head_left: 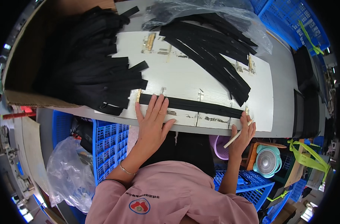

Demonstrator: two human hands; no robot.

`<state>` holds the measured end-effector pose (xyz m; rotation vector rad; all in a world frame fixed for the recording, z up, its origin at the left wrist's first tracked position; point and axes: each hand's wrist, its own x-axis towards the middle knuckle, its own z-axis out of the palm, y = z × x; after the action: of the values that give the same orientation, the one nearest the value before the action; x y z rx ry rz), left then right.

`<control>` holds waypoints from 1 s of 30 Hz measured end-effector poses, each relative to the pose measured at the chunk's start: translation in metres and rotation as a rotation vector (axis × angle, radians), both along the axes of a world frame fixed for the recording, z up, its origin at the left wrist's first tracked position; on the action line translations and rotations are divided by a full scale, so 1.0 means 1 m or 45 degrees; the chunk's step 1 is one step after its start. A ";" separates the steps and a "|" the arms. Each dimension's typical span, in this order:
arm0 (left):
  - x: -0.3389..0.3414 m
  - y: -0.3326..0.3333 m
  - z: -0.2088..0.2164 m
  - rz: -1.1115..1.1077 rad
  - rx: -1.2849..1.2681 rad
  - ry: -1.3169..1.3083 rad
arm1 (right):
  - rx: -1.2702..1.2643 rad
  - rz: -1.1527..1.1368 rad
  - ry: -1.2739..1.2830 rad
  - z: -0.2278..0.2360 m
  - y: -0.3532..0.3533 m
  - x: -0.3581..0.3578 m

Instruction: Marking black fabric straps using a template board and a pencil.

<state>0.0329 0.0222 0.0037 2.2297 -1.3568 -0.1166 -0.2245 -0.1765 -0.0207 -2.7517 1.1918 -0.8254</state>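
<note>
A long black fabric strip (200,106) lies across the near part of a marked white board (177,76). At its left end my left hand (151,117) rests flat, fingers stretched out and spread, with the fingertips on the strip. My right hand (243,134) is at the strip's right end, its fingertips touching the end near a small yellowish stop. Between the fingers of that hand sits a slim white pencil-like stick (235,137), slanting down to the left. Dark smudges and lines mark the board beneath the strip.
A large pile of black strips (91,71) spills from a cardboard box (18,61) at left. More black strips (211,52) lie at the back, partly under clear plastic (200,11). Blue crates (110,147) stand below the table edge, and a small teal fan (267,161) at right.
</note>
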 end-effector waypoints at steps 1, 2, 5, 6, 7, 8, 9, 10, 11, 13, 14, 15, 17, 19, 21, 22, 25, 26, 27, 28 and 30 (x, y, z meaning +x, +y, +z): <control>0.004 0.005 -0.002 0.024 -0.001 -0.002 | -0.001 0.024 -0.002 0.000 0.001 0.001; 0.007 0.009 -0.004 0.075 0.000 -0.039 | 0.010 0.003 0.002 0.002 0.002 0.003; 0.014 0.018 -0.009 0.147 0.001 -0.094 | 0.056 -0.019 0.026 0.009 0.007 0.007; 0.015 0.020 -0.010 0.124 -0.025 -0.083 | 0.133 -0.069 -0.083 0.016 0.010 0.010; 0.015 0.020 -0.011 0.099 -0.053 -0.072 | 0.211 -0.121 -0.191 0.023 0.013 0.015; 0.016 0.020 -0.011 0.102 -0.066 -0.104 | 0.289 -0.072 -0.450 0.026 0.015 0.028; 0.015 0.020 -0.012 0.102 -0.069 -0.099 | 0.285 -0.072 -0.444 0.033 0.020 0.038; 0.015 0.020 -0.012 0.110 -0.077 -0.106 | 0.477 0.000 -0.597 0.040 0.025 0.049; 0.015 0.020 -0.013 0.117 -0.087 -0.113 | 0.667 0.074 -0.750 0.048 0.030 0.062; 0.015 0.020 -0.015 0.117 -0.095 -0.111 | 0.989 0.237 -0.851 0.057 0.044 0.094; 0.016 0.020 -0.015 0.124 -0.099 -0.116 | 1.125 0.314 -0.852 0.059 0.049 0.108; 0.017 0.022 -0.014 0.131 -0.102 -0.114 | 1.170 0.365 -0.822 0.055 0.054 0.123; 0.017 0.021 -0.013 0.120 -0.099 -0.098 | 1.293 0.456 -0.814 0.057 0.059 0.148; 0.017 0.020 -0.013 0.127 -0.108 -0.096 | 1.402 0.505 -0.752 0.055 0.067 0.173; 0.017 0.020 -0.014 0.135 -0.115 -0.093 | 1.418 0.480 -0.764 0.038 0.070 0.193; 0.016 0.020 -0.014 0.132 -0.118 -0.071 | 1.436 0.452 -0.784 0.032 0.070 0.198; 0.017 0.021 -0.015 0.135 -0.123 -0.045 | 1.264 0.487 -0.698 0.025 0.072 0.201; 0.017 0.021 -0.015 0.134 -0.124 -0.048 | 1.265 0.487 -0.689 0.023 0.073 0.202; 0.017 0.021 -0.015 0.136 -0.126 -0.043 | 1.242 0.492 -0.689 0.022 0.073 0.203; 0.017 0.021 -0.014 0.137 -0.132 -0.046 | 1.219 0.496 -0.689 0.021 0.073 0.203; 0.017 0.022 -0.015 0.139 -0.141 -0.044 | 1.206 0.490 -0.657 0.022 0.073 0.204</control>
<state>0.0502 0.0439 -0.0111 2.2162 -1.2253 0.0348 -0.0203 -0.1031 0.0010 -1.7540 0.6527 -0.6254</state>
